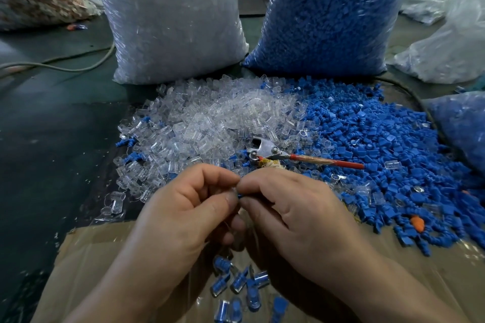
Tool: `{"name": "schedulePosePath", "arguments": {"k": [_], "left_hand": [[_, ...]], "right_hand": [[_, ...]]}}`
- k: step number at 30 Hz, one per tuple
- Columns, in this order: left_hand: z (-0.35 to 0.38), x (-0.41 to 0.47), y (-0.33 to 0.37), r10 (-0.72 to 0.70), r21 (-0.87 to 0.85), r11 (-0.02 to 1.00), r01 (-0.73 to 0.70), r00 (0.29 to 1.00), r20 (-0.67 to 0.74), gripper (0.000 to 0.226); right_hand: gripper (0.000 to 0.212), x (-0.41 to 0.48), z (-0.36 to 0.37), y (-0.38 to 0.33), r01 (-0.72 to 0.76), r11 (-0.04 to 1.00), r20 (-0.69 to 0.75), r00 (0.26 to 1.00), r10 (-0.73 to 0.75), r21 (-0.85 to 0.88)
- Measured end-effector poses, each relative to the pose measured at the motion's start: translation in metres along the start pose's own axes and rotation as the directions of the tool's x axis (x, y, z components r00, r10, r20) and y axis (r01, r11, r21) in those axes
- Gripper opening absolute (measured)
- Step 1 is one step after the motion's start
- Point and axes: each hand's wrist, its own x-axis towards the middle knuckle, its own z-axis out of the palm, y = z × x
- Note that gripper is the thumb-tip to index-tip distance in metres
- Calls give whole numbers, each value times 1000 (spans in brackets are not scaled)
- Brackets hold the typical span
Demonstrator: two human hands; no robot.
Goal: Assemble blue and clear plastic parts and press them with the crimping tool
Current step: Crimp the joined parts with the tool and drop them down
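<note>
Nearest the camera, a handful of joined pieces (pixel 241 280), blue cores inside clear shells, lay loose on a sheet of cardboard (pixel 105 257) spread over the dark counter (pixel 52 126). Above them the left hand (pixel 183 207) and the right hand (pixel 296 212) met fingertip to fingertip. The fingers of both were curled, pinching a small blue part (pixel 239 195) between them, with only a sliver of it showing. Whether a clear shell sat in the left hand as well could not be told.

Just beyond the knuckles lay the crimping tool (pixel 265 151) with no hand on it, its metal head on the clear pieces and its red handle pointing right across the blue ones. It rested where two heaps met: the pile of clear parts (pixel 210 118) on the left and the pile of blue parts (pixel 380 144) on the right. A lone orange piece (pixel 417 223) sat at the near edge of the blue heap.

Behind the heaps stood two tall plastic sacks side by side — a bag of clear parts (pixel 170 21) and a bag of blue parts (pixel 328 13). A pale cable (pixel 65 65) trailed across the counter at far left.
</note>
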Motion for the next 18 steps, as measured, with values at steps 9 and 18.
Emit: {"name": "schedulePosePath", "arguments": {"k": [9,18], "left_hand": [[-2,2,-4,37,70,997,-25,986,-161,29],[-7,5,-9,44,143,989,-23,987,-152,29]], "right_hand": [[69,2,-17,11,-240,818,-6,961,278,-522],[65,9,-35,32,-302,630,37,884,466,-716]]}}
